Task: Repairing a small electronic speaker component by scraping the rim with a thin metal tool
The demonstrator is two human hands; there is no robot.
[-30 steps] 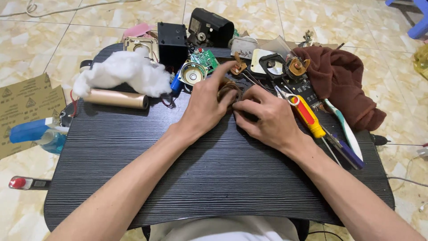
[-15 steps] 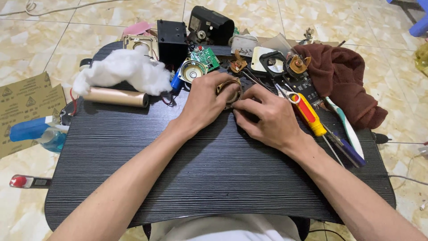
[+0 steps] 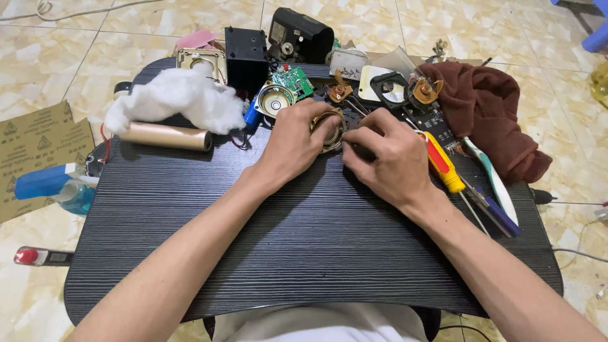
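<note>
Both hands meet over the far middle of a black wood-grain table [image 3: 304,247]. My left hand [image 3: 297,142] grips a small round brass-coloured ring part [image 3: 330,130], with fingers curled round it. My right hand [image 3: 386,161] is closed on a small dark piece pressed against that ring; the piece is mostly hidden by the fingers. A red and yellow screwdriver [image 3: 443,166] lies just right of my right hand.
Behind the hands lie a small speaker [image 3: 274,101], a green circuit board [image 3: 292,81], black boxes [image 3: 246,54] and loose parts. White wadding [image 3: 174,98] and a gold tube [image 3: 166,136] sit left, a brown cloth [image 3: 491,104] and toothbrush [image 3: 494,183] right. A blue bottle [image 3: 54,187] rests on the floor.
Both hands have shifted slightly toward the far side and turned the ring part between them; the grip stays the same.
</note>
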